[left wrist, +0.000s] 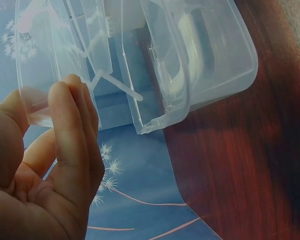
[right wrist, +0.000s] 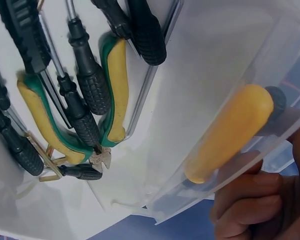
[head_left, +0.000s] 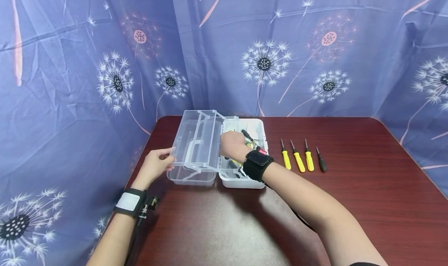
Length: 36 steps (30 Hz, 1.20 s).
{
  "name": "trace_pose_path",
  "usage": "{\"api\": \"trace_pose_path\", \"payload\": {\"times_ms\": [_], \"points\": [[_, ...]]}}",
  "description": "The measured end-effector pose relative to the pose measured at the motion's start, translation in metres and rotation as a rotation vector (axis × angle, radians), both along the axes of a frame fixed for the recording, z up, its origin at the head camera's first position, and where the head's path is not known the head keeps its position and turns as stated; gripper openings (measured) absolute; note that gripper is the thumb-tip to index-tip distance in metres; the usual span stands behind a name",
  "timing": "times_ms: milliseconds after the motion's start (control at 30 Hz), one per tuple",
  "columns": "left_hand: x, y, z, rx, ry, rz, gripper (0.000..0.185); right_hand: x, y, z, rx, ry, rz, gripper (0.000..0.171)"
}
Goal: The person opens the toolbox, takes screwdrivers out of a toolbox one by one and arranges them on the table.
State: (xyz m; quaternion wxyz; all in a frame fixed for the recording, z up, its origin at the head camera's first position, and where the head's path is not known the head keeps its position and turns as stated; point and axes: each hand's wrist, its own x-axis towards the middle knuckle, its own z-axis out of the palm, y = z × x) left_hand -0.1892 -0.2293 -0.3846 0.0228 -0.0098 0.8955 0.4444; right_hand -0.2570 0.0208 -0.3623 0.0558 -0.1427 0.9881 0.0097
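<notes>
A white toolbox (head_left: 259, 132) stands on the table with its clear lid (head_left: 190, 180) folded out to the left. Clear trays (head_left: 189, 137) on hinged arms hang over the lid. My left hand (head_left: 155, 165) pinches the outer tray's left edge between thumb and fingers. Over the toolbox's left side, my right hand (head_left: 232, 144) has its fingers curled at a tray. Through the tray wall, the right wrist view shows a yellow-handled screwdriver (right wrist: 230, 135) against the fingers (right wrist: 250, 200); its shank is hidden. Pliers (right wrist: 119, 90) and several black-handled screwdrivers (right wrist: 92, 85) lie in the toolbox.
Right of the toolbox, three yellow screwdrivers (head_left: 297, 161) and a black screwdriver (head_left: 322, 164) lie in a row on the dark red table (head_left: 367, 180). A blue dandelion-print curtain (head_left: 217, 63) hangs behind the table and along its sides.
</notes>
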Motion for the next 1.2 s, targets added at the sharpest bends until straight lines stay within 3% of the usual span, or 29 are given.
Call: {"api": "trace_pose_path", "payload": {"times_ms": [500, 1200], "points": [[-0.0010, -0.0003, -0.0015, 0.005, -0.014, 0.008, 0.045, -0.0007, 0.0008, 0.0027, -0.113, 0.063, 0.003, 0.049], [-0.0008, -0.0006, -0.0017, 0.009, -0.009, 0.010, 0.046, -0.0014, 0.0041, 0.0050, -0.144, 0.077, -0.013, 0.045]]}}
